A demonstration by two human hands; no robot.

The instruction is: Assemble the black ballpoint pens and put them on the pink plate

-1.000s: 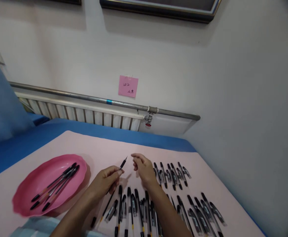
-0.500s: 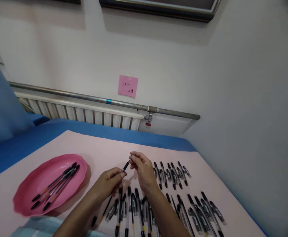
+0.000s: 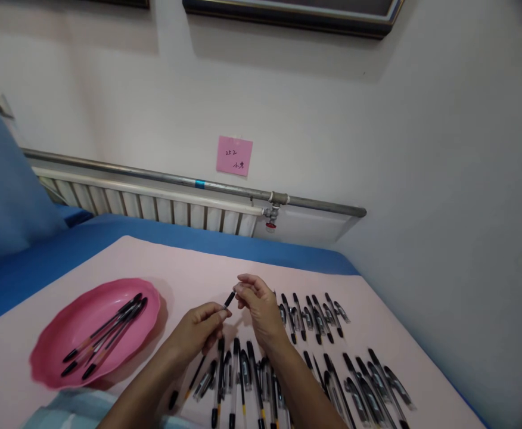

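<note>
Slim pen with a black grip section (image 3: 229, 300) is slanting up toward the far right, held above the pale pink sheet (image 3: 189, 271) in the middle of the scene. Its dark, matte-looking grip is showing between the two hands, with a short greyish stretch just beside the left thumb; the left hand is covering the rest. The left hand (image 3: 201, 326) is gripping the pen between thumb and fingers. The right hand (image 3: 256, 301) is bringing its thumb and index fingertip together at the far end; they seem to be touching the tip, though whether they are gripping it is too small to tell. Clear-barrelled pens with black ends (image 3: 255, 384) are lying near, below the hands, with loose caps among them. More black-and-clear pens and caps (image 3: 299, 316) are lying to the right. To the left, an oval, wavy-rimmed pink dish (image 3: 86, 310) is holding several black-ended pens (image 3: 117, 337).
</note>
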